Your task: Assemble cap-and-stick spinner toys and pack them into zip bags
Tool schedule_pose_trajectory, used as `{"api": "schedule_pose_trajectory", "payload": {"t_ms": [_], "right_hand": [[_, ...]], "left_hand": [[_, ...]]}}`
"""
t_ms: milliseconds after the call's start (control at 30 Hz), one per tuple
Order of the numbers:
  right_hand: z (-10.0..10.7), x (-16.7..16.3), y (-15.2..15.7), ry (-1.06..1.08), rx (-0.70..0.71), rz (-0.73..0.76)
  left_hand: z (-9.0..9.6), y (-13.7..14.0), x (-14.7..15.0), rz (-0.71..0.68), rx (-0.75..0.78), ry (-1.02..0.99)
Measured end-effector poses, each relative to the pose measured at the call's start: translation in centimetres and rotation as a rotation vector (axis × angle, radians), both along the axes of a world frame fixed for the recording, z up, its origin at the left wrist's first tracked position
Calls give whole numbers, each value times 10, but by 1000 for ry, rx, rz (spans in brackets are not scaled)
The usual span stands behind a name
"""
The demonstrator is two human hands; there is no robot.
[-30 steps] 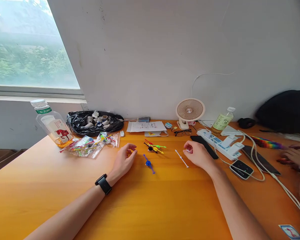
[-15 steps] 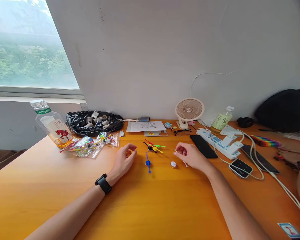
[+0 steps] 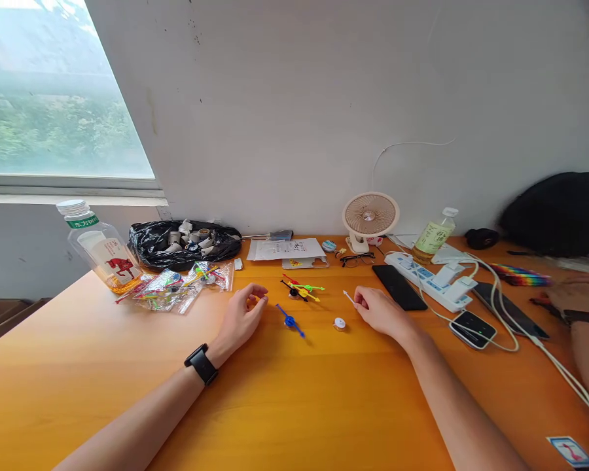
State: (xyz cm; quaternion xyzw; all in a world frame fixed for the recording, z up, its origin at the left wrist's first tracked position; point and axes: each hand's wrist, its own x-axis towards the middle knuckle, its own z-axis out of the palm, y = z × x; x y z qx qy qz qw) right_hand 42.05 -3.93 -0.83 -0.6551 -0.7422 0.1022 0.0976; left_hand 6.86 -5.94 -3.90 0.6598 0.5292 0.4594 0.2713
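My right hand (image 3: 379, 313) is closed with its fingertips pinching a thin white plastic arrow (image 3: 348, 297), whose tip points up and to the left. A small round white base (image 3: 339, 324) stands on the table left of this hand. My left hand (image 3: 244, 318) rests at the table with loosely curled fingers, thumb apart, holding nothing. Just to its right sits a blue arrow spinner (image 3: 289, 321), its bar lying diagonally. Behind that, red, black, yellow and green arrow spinners (image 3: 302, 290) stand close together, partly overlapping.
Bags of coloured arrow pieces (image 3: 177, 288) and a tilted bottle (image 3: 103, 252) are at left, before a black plastic bag (image 3: 142, 245). Papers (image 3: 287, 248), a fan (image 3: 370, 216) and glasses (image 3: 357, 259) line the back. A phone (image 3: 400, 286), power strip (image 3: 429, 281) and another person's arm (image 3: 586, 327) are at right.
The white arrow has swung from pointing down below my right hand to pointing up-left. The blue spinner's bar has turned from nearly upright in view to diagonal. My left hand stays put.
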Motion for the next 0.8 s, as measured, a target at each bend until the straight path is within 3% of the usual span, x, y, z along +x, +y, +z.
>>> {"api": "schedule_pose_trajectory", "payload": {"t_ms": [200, 333, 433, 567, 800], "right_hand": [[3, -3, 4, 114, 93, 4], [15, -10, 3, 564, 47, 9], [24, -14, -2, 880, -116, 42], [28, -17, -7, 943, -259, 72], [21, -19, -3, 1018, -273, 49]], "left_hand": [[0, 0, -1, -1, 20, -3], [0, 1, -1, -8, 17, -1], [-1, 1, -1, -10, 13, -2], [-1, 0, -1, -14, -3, -2], [-2, 1, -2, -27, 4, 0]]}}
